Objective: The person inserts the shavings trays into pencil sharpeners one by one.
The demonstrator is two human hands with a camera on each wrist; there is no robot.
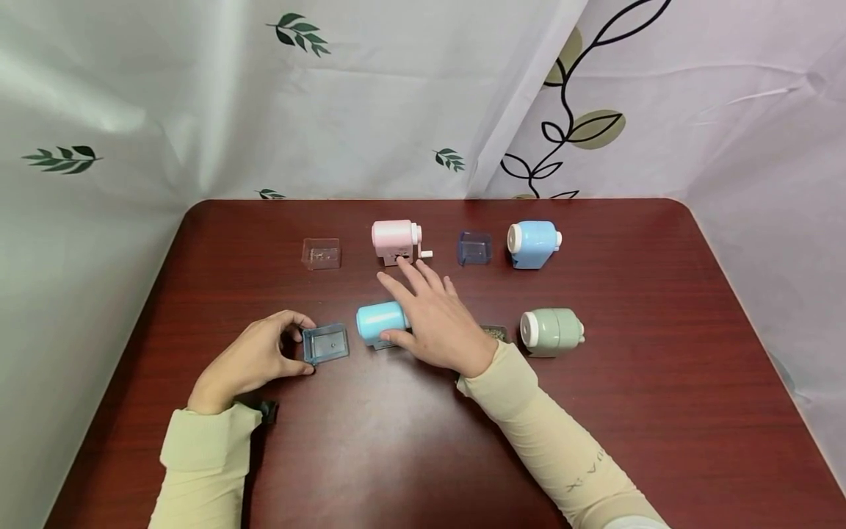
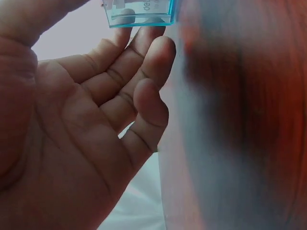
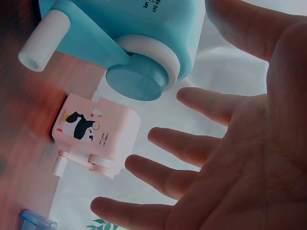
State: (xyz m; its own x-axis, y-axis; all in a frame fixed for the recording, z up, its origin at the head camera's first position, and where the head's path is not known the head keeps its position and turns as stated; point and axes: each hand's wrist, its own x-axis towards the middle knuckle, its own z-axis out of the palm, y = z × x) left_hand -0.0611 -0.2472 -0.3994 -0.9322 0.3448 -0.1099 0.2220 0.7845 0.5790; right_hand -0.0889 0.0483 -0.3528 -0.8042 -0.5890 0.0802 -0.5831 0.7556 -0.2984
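My left hand [image 1: 254, 353] holds the left end of a clear blue shavings drawer [image 1: 325, 344] between thumb and fingers. In the left wrist view part of the drawer [image 2: 141, 12] shows at the top, a fingertip visible through it. With fingers spread, my right hand [image 1: 439, 319] hovers over the right side of a turquoise pencil sharpener [image 1: 382, 321], its thumb close to the body; contact cannot be told. The right wrist view shows the sharpener's crank and white handle [image 3: 44, 40]. Behind it stands a pink pencil sharpener [image 1: 394, 239].
A clear pinkish drawer [image 1: 322, 253] and a dark blue drawer [image 1: 474, 248] lie at the back. To the right stand a blue sharpener [image 1: 534, 244] and a green sharpener [image 1: 551, 330]. A drawer with shavings [image 1: 494, 333] is partly hidden by my right wrist.
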